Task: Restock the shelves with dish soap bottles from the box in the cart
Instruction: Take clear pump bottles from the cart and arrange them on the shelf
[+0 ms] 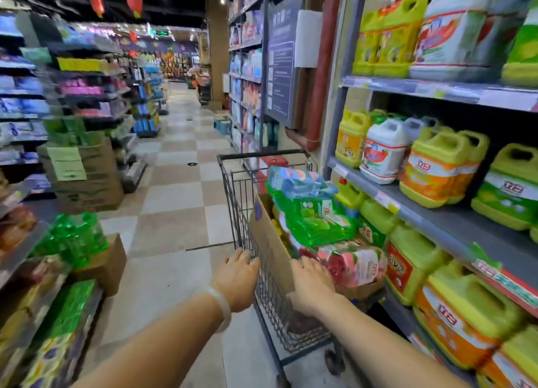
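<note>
A wire shopping cart [233, 183] stands in the aisle beside the right-hand shelves. Inside it a brown cardboard box [269, 242] holds dish soap packs: a green pack [311, 218], a blue one [294, 180] on top and a pink one [358, 262] nearest me. My left hand [237, 277] grips the cart's near left rim, fingers curled over the wire. My right hand [311, 285] lies on the box's near edge next to the pink pack, fingers fairly straight. The shelf [436, 227] on the right carries yellow, orange, green and white dish soap jugs [433, 166].
Cardboard boxes [84, 172] stack against the left shelving, and green bottle packs [72, 239] sit on a box at lower left. The checkered floor [180, 183] runs ahead down the aisle. A red pipe [323, 67] and notice board stand beyond the cart.
</note>
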Available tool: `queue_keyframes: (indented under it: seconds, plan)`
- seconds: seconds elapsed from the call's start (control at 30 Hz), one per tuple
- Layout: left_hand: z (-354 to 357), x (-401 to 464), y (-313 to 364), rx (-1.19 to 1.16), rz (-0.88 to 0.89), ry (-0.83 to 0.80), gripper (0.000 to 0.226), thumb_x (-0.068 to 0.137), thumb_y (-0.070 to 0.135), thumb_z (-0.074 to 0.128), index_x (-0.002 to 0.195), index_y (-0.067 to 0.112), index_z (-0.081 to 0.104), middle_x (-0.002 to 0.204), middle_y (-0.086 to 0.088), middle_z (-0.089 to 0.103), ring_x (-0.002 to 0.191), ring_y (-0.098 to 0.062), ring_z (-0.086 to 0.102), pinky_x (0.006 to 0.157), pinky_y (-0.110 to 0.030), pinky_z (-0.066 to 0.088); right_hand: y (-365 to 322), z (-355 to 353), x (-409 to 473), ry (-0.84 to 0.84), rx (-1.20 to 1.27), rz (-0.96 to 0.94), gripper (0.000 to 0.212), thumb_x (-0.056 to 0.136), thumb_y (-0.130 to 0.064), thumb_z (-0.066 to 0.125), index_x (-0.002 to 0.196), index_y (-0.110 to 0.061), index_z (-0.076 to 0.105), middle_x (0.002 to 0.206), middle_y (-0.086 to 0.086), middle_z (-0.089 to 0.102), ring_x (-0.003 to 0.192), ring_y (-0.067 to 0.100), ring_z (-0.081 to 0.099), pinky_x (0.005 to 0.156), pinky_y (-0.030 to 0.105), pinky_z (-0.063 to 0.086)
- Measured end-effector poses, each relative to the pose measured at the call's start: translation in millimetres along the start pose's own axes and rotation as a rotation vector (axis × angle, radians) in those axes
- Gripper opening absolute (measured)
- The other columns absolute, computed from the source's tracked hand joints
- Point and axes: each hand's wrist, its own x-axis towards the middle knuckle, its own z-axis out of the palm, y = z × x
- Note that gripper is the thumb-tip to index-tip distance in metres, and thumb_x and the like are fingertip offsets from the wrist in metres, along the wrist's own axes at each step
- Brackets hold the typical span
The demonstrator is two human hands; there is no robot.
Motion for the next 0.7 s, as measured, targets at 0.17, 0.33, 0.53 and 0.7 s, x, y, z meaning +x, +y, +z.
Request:
queue_keyframes:
  seconds: [0.17, 0.33, 0.53, 0.7]
  plan:
    - [-2, 97, -31, -0.022, 0.084, -0.054, 0.066, 0.086, 0.026, 0.06, 0.142, 0.014, 0.029, 0.148, -0.011, 0.029, 0.14, -0.031, 0.022, 0.116, -0.045, 0.025, 6, -7, 80, -0.024, 0.021, 0.101, 0.067, 0.083, -0.038, 0.063, 0.138, -0.013, 0.032, 0.144, 0.012, 0.034, 0.135, 0.032, 0.029, 0.112, 0.043, 0.027]
    - [3, 181, -41, -0.03, 0.222, -0.077, 0.072, 0.088, 0.03, 0.06, 0.147, 0.012, 0.022, 0.155, -0.011, 0.018, 0.145, -0.028, 0.012, 0.118, -0.043, 0.019, 29, -13, 161, -0.039, 0.054, 0.21, 0.063, 0.086, -0.033, 0.058, 0.138, -0.012, 0.031, 0.143, 0.013, 0.034, 0.134, 0.033, 0.031, 0.109, 0.041, 0.029]
    - [-10, 304, -62, -0.072, 0.239, -0.107, 0.066, 0.087, 0.031, 0.058, 0.143, 0.011, 0.029, 0.148, -0.014, 0.03, 0.139, -0.029, 0.025, 0.114, -0.042, 0.028, 61, -37, 269, -0.019, 0.217, 0.321, 0.071, 0.084, -0.037, 0.062, 0.14, -0.009, 0.03, 0.142, 0.016, 0.036, 0.132, 0.032, 0.036, 0.11, 0.036, 0.031]
    - [-44, 407, -67, -0.127, 0.279, -0.058, 0.063, 0.085, 0.033, 0.06, 0.138, 0.009, 0.036, 0.138, -0.014, 0.041, 0.127, -0.031, 0.042, 0.105, -0.039, 0.038, 87, -65, 334, 0.018, 0.346, 0.42, 0.064, 0.084, -0.037, 0.064, 0.135, -0.008, 0.037, 0.139, 0.018, 0.042, 0.13, 0.031, 0.04, 0.106, 0.033, 0.033]
